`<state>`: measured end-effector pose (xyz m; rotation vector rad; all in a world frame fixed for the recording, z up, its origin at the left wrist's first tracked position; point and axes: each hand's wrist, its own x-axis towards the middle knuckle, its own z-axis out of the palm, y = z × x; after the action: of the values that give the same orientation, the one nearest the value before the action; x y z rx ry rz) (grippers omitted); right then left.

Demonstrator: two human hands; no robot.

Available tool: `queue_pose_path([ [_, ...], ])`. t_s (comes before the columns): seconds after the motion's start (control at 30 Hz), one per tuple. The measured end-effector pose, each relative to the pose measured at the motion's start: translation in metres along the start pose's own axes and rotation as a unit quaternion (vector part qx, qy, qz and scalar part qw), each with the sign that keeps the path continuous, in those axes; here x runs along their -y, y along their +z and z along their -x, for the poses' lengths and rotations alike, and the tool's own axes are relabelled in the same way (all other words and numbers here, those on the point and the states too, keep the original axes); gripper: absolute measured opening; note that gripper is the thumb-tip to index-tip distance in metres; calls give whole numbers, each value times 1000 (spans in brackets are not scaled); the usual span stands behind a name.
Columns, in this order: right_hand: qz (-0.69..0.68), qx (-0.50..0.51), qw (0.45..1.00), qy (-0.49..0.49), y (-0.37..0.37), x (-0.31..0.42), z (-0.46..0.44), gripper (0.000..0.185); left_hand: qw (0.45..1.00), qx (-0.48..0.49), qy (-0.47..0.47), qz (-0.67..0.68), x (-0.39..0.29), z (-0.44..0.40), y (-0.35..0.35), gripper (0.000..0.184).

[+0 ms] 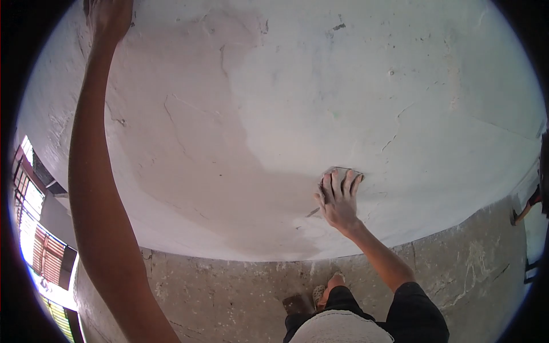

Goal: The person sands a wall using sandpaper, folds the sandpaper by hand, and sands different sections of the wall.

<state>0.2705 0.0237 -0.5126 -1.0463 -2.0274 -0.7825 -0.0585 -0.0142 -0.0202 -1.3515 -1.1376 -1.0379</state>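
Note:
My right hand presses flat against the pale wall, its dusty fingers spread over a thin grey piece of sandpaper. Only the edges of that piece show, past the fingertips. At the upper left my left arm reaches up, and my left hand is at the wall, cut off by the frame's top edge. Its fingers are mostly hidden, so I cannot tell whether it holds anything. A darker, duller patch covers the wall between the two hands, with cracks and small chips around it.
Below the wall lies a stained, speckled concrete floor. A dark square piece rests beside my sandalled foot. Windows with bars and slats are at the left. A brownish object stands at the right edge.

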Motion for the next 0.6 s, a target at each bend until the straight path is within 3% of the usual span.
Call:
queue_pose_path([
  [0.17,-27,-3,998,-53,-39,36,-84,64,1000,0,0,0,1,-1,-2,80],
  [0.33,-8,-117,991,-60,-52,55,-146,61,1000,7,0,9,0,-2,1,80],
  [0.6,32,6,991,-130,3,-35,-2,65,1000,24,-16,7,-4,-1,-3,79],
])
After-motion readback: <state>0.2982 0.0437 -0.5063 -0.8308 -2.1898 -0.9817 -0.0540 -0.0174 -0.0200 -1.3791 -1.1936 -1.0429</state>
